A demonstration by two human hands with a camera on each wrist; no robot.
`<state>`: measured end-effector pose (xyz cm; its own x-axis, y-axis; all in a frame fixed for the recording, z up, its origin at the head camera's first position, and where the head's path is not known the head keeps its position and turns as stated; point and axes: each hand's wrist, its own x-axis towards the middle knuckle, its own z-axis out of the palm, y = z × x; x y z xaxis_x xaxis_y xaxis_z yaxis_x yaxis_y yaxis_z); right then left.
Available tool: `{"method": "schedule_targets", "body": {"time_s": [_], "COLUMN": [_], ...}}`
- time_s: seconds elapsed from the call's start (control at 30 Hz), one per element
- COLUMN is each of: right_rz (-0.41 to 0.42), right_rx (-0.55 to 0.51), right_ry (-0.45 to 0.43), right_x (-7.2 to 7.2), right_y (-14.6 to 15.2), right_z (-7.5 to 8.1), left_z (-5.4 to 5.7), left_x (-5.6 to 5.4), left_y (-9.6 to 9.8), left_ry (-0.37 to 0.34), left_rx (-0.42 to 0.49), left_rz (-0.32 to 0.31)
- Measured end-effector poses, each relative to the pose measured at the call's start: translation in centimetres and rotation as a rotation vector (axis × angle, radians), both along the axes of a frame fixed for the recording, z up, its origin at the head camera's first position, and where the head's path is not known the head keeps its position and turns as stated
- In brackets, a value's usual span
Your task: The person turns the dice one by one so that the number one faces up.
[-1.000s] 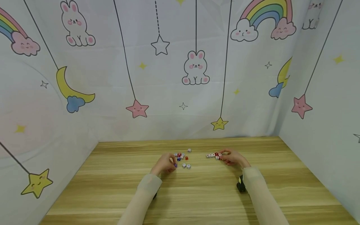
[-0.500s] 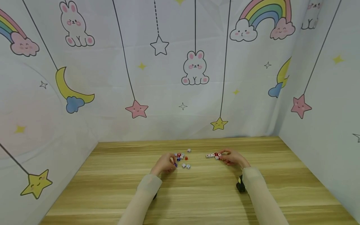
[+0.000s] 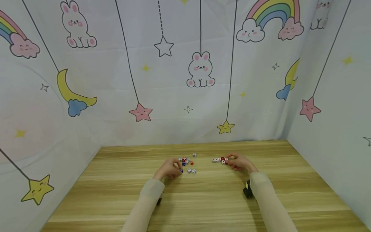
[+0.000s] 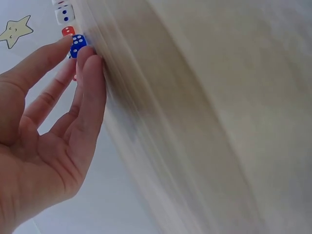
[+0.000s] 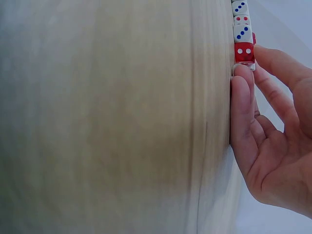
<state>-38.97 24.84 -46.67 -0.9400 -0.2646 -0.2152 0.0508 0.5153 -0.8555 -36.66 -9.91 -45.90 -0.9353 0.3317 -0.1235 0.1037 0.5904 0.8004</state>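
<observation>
My left hand (image 3: 168,168) pinches a blue die (image 4: 78,46) with white dots between thumb and fingertips, low over the table. Just beyond it lies a cluster of white, red and blue dice, where a red die (image 3: 184,159) stands out. Farther right, my right hand (image 3: 240,162) holds the end of a short row of dice. In the right wrist view its thumb and fingers are at a red die (image 5: 244,52) with white dots, with a white die (image 5: 243,33) against it. The fingers partly hide that end of the row.
Two white dice (image 3: 194,171) lie close together in front of the cluster, a small red die (image 3: 192,163) beside it, and one white die (image 3: 195,155) behind. The wooden table (image 3: 203,206) ends at a patterned cloth backdrop (image 3: 171,129).
My left forearm has shifted very slightly left, with the blue die kept in the fingers. The right hand and the row of dice look still.
</observation>
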Motion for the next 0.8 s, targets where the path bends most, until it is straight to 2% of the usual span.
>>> {"method": "schedule_targets", "body": {"time_s": [0.23,0.33,0.6,0.8], "right_rz": [-0.001,-0.001,0.002,0.002], "right_rx": [0.004,-0.002,-0.013,-0.026], "right_ry": [-0.008,-0.013,-0.013,-0.019], "right_x": [0.06,0.06,0.13,0.0], "right_y": [-0.07,-0.09,-0.13,-0.02], "right_z": [0.06,0.03,0.05,-0.11], "left_z": [-0.06,-0.22,-0.26,0.2], "left_x": [-0.06,-0.07,0.11,0.24], "left_y": [-0.33,-0.37,-0.57,-0.45], "left_ry": [-0.103,-0.127,-0.113,-0.122], "left_rx": [0.055,0.067,0.058,0.029], "left_rz": [0.056,0.06,0.036,0.021]}}
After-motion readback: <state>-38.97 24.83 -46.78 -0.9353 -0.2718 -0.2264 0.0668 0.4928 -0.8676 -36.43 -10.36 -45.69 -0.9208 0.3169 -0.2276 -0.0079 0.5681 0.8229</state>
